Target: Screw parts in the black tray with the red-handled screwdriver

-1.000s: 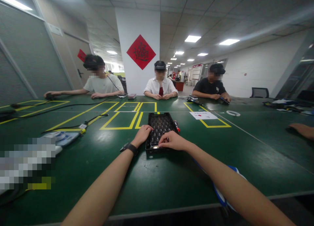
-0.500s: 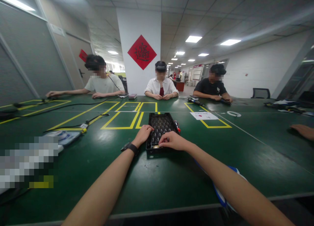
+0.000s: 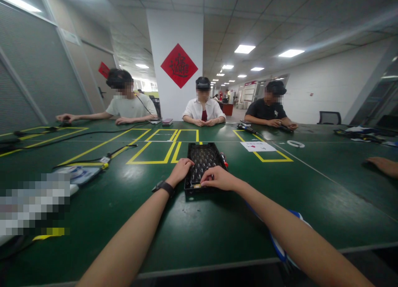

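Observation:
A black open case (image 3: 194,193) lies lengthwise on the green table in front of me, its inside filled with rows of small, shiny pieces too small to name. My left hand (image 3: 181,170) grips the left rim of the case. Bent over the near end is my right hand (image 3: 217,178), its thumb and fingers pinched together inside the case. Beside those fingertips lies a small yellowish piece (image 3: 196,186). Whatever the pinch holds is hidden. A red item (image 3: 225,165) sits against the right side of the case.
Yellow tape outlines (image 3: 149,161) mark the green table. A printed sheet (image 3: 257,147) and a white ring (image 3: 295,144) lie to the right. A flat packet (image 3: 81,174) with a cable is on the left. Three people sit across; another person's hand (image 3: 384,166) rests at right.
Both hands keep their places on the case. The whole view has shifted very slightly.

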Action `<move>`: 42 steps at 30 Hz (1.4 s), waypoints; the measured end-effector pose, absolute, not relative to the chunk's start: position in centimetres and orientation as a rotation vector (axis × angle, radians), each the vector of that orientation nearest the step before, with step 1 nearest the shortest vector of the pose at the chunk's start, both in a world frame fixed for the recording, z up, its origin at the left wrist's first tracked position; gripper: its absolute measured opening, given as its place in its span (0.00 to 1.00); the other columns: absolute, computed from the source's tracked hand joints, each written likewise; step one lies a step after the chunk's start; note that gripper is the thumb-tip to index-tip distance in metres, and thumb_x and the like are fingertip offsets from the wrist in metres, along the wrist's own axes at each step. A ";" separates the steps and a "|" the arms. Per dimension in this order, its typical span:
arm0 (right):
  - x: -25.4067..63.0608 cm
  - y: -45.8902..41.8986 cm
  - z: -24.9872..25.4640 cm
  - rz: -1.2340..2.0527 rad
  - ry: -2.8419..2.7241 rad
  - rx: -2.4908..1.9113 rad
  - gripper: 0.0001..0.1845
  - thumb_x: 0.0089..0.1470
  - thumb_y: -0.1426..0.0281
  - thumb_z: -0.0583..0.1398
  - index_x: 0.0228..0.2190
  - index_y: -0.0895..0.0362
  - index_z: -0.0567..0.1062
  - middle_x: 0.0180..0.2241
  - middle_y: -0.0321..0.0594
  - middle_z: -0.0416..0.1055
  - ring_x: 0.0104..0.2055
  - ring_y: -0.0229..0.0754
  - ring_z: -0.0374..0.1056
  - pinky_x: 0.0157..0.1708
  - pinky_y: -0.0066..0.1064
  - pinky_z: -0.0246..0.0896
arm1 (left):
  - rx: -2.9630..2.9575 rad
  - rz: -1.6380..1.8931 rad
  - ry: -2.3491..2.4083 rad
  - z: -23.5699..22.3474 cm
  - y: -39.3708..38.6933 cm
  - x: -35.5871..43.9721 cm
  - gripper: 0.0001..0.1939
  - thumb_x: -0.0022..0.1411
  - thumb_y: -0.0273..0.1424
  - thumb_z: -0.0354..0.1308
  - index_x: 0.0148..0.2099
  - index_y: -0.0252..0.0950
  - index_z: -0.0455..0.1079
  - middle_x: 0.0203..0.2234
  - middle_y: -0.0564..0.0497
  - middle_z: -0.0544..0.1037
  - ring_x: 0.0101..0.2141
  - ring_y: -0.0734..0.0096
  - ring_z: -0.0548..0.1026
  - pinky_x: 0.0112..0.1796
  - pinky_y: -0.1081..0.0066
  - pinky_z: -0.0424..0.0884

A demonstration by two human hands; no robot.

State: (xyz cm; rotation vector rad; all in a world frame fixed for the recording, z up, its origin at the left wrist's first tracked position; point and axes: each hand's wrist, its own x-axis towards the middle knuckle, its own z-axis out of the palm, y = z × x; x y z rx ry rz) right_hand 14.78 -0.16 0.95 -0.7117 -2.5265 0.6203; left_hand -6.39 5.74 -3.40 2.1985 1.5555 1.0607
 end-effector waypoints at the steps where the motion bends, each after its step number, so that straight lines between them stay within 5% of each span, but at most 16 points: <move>1: 14.8 -0.1 0.9 0.620 -2.531 -0.712 0.15 0.47 0.62 0.59 0.31 0.60 0.77 0.28 0.39 0.73 0.26 0.33 0.62 0.28 0.23 0.55 | 2.198 1.063 1.557 -3.4 5.8 -6.4 0.18 0.55 0.29 0.40 0.33 0.33 0.72 0.35 0.47 0.74 0.41 0.67 0.67 0.46 0.68 0.60; 42: 14.7 -0.1 0.7 0.593 -2.506 -0.759 0.16 0.46 0.60 0.59 0.31 0.60 0.76 0.26 0.39 0.71 0.25 0.32 0.60 0.27 0.23 0.54 | 2.194 1.060 1.564 -3.5 5.9 -6.4 0.18 0.55 0.29 0.40 0.33 0.33 0.72 0.35 0.48 0.74 0.41 0.67 0.67 0.45 0.68 0.61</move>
